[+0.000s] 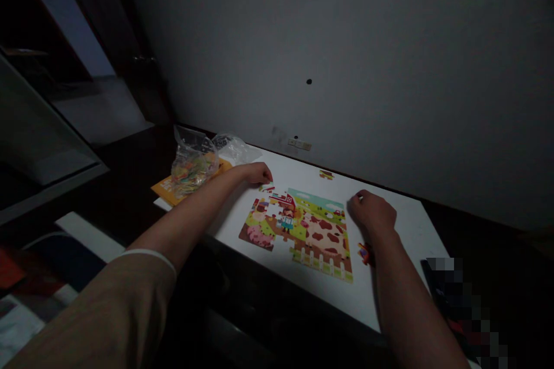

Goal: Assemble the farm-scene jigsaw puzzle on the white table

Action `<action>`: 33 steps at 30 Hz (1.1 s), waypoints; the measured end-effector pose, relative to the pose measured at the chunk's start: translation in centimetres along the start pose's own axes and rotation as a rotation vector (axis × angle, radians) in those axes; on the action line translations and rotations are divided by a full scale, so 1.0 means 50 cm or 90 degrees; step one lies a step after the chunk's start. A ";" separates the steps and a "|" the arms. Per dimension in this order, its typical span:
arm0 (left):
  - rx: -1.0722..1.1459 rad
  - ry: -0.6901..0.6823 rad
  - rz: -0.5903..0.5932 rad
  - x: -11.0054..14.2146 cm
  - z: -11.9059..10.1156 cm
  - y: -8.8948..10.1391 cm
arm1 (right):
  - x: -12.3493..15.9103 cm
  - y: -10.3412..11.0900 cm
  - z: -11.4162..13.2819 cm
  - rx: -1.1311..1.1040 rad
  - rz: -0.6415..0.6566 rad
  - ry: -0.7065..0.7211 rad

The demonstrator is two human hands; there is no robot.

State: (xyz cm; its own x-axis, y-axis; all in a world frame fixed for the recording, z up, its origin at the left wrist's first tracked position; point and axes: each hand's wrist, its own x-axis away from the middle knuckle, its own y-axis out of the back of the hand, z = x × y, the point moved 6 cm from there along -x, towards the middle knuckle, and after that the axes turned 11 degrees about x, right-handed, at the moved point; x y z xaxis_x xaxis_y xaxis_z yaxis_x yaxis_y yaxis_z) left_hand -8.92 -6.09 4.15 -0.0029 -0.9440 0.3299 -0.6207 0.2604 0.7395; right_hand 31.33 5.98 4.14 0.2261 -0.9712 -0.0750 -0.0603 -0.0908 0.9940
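A partly assembled jigsaw puzzle (324,233) lies on the white table, showing a farm scene with a spotted cow, a pink animal and a fence. Gaps show in its left part and along its lower edge. At its upper left corner, my left hand (258,173) pinches a puzzle piece (267,188) with red and white on it. My right hand (375,211) is closed just beyond the puzzle's right side; whatever its curled fingers may hold is hidden. One loose puzzle piece (364,253) lies beside my right wrist. Another loose piece (326,174) sits near the table's back edge.
A clear plastic bag of puzzle pieces (193,173) rests on a yellow envelope-like packet (167,189) at the table's left end. Crumpled clear plastic (238,149) lies behind it. The grey wall (367,98) borders the table's back edge. A dark object (437,285) is at the right edge.
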 end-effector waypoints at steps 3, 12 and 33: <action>-0.003 -0.004 -0.004 0.012 0.008 0.005 | -0.001 -0.004 -0.002 0.001 0.003 -0.002; 0.004 0.000 -0.009 0.015 0.001 -0.015 | -0.003 -0.006 -0.001 0.006 0.011 0.001; 0.001 -0.002 -0.042 -0.008 -0.006 -0.043 | -0.004 -0.005 0.007 -0.005 -0.003 0.013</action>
State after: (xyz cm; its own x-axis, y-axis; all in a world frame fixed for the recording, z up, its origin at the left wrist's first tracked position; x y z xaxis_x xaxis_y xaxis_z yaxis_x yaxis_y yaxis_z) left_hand -7.37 -6.21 2.61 0.0355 -0.9598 0.2785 -0.6203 0.1973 0.7591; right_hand 30.97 6.10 3.89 0.2460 -0.9662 -0.0774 -0.0522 -0.0930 0.9943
